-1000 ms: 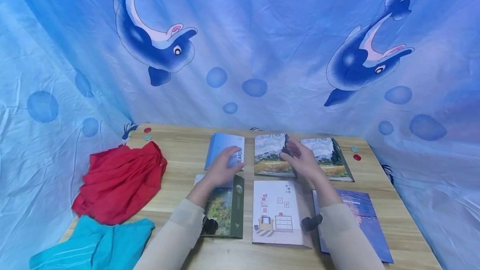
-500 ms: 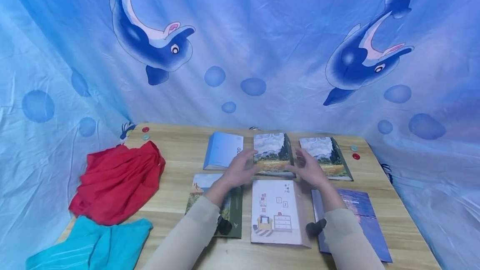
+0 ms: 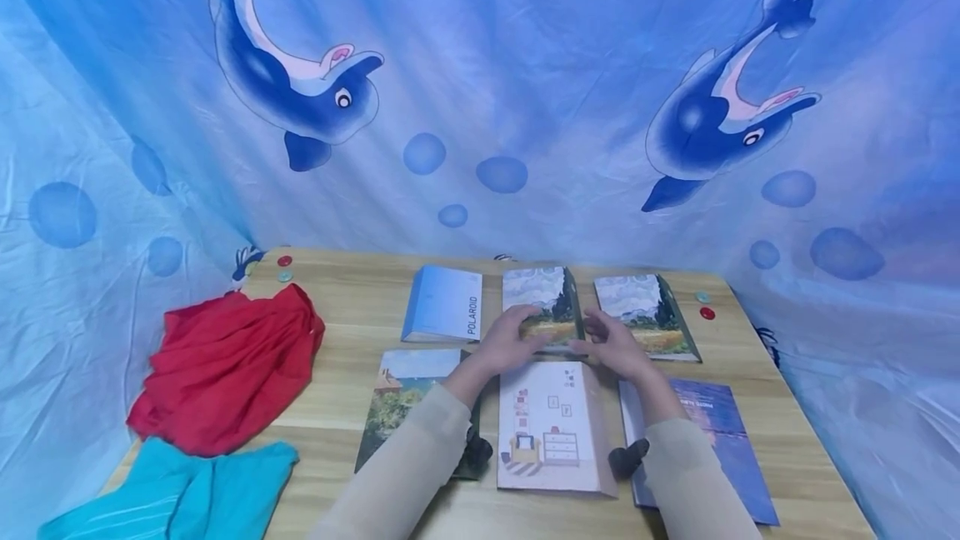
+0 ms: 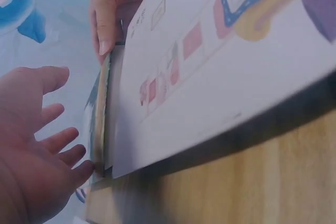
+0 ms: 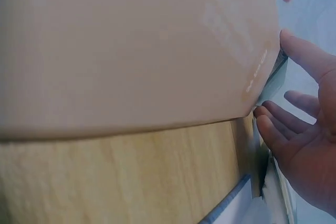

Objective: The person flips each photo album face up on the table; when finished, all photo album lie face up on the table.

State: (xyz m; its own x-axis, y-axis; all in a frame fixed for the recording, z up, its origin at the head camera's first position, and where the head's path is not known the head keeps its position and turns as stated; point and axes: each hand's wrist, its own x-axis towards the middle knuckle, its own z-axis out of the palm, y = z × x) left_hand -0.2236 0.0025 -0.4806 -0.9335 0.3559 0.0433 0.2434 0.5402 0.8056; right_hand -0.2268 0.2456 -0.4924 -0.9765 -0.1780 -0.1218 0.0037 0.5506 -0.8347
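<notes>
Beyond the white album [image 3: 543, 423], find the middle album [image 3: 543, 294] lying painted side up on the tabletop [image 3: 348, 315], halfway along the back row between the blue album [image 3: 442, 302] and the right album [image 3: 641, 311]. Note the left hand [image 3: 513, 344] at its near left corner, fingers parted and relaxed, partly over it in the head view; note the right hand [image 3: 611, 347] at its near right corner, fingers loosely bent. Count both hands as wide, with no grip visible. Cannot tell light contact from a slight gap on either side.

Treat the step as taking hold from both sides, judging by the paired hands. Bring the palms in evenly and low, close to the tabletop, so as not to skew the album. Work fingertips beneath both edges and rest thumbs lightly on top; avoid pinching only the upper cover, likely to flop and let the pages sag. Watch the narrow strip before the white album, and keep the wrist cameras [image 3: 628, 458] from catching on it. Mind the right hand's knuckles too, near the right album. Match pressure on both sides, and keep any movement level and slow.
</notes>
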